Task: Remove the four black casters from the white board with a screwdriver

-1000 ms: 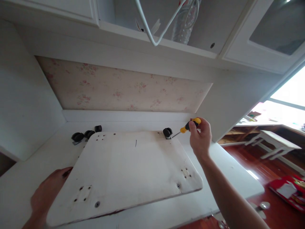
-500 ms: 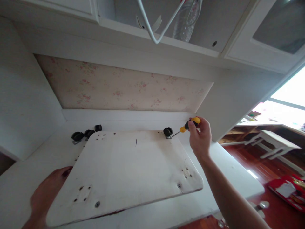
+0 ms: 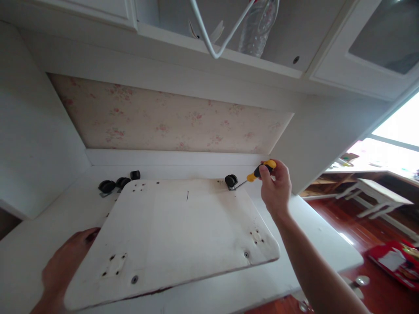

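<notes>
A yellow-and-black screwdriver [image 3: 262, 170] is gripped by its handle in my right hand [image 3: 277, 185]. Its metal shaft slants down to the left, and the tip meets the mounting plate of a black caster wheel [image 3: 231, 180]. That caster sits at the far right corner of a white board [image 3: 183, 231] with rounded corners. Groups of screw holes mark the board's other three corners. My left hand [image 3: 70, 257] holds the board's left edge, its fingertips partly hidden there. Several loose black casters [image 3: 107, 187] lie past the far left corner.
Under the board is a white countertop [image 3: 314, 235]. Overhead, a cabinet shelf [image 3: 216, 46] holds a clear plastic bottle [image 3: 257, 30], with a white cable [image 3: 209, 46] hanging down. At right are a white stool [image 3: 386, 192] and a red tray [image 3: 393, 261].
The screwdriver and my right hand have shifted very slightly. My left hand and the board look nearly the same as before.
</notes>
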Demonstrator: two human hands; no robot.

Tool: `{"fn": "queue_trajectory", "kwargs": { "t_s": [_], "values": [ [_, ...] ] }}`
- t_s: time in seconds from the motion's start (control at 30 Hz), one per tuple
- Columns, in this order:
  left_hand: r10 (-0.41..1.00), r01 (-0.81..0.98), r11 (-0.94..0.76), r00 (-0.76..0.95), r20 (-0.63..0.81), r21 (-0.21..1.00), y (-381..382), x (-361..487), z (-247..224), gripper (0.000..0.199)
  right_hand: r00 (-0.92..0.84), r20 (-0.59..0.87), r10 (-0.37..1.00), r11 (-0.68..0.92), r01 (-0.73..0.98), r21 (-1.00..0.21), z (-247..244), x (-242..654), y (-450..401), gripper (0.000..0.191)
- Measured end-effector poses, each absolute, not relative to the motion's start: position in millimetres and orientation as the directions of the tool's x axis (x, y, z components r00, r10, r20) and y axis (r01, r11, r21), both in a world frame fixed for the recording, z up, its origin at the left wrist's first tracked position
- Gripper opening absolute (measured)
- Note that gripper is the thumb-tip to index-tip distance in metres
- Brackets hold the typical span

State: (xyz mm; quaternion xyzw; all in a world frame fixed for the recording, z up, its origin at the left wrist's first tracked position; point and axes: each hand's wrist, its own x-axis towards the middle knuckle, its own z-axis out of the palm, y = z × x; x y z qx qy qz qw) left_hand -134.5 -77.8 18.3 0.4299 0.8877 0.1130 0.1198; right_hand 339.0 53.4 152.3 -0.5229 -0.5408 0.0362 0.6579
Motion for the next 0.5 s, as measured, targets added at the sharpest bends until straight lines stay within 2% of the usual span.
{"fn": "queue_trajectory", "kwargs": {
  "t_s": [0.3,0.4,0.5],
  "values": [
    [0.780,0.714,0.617,-0.610,-0.138,0.332,-78.0,-135.6,18.9,0.045,0.529,0.560,0.638,0.441,0.345,-0.828,145.9,368.8,78.8,0.043],
    [0.788,0.723,0.604,-0.605,-0.115,0.334,-76.4,-140.2,12.2,0.045,0.512,0.548,0.662,0.438,0.329,-0.836,147.6,371.3,80.3,0.043],
    [0.804,0.736,0.587,-0.578,-0.137,0.337,-75.7,-144.8,8.1,0.047,0.436,0.575,0.693,0.432,0.388,-0.814,152.8,368.9,78.1,0.043]
  ]
}}
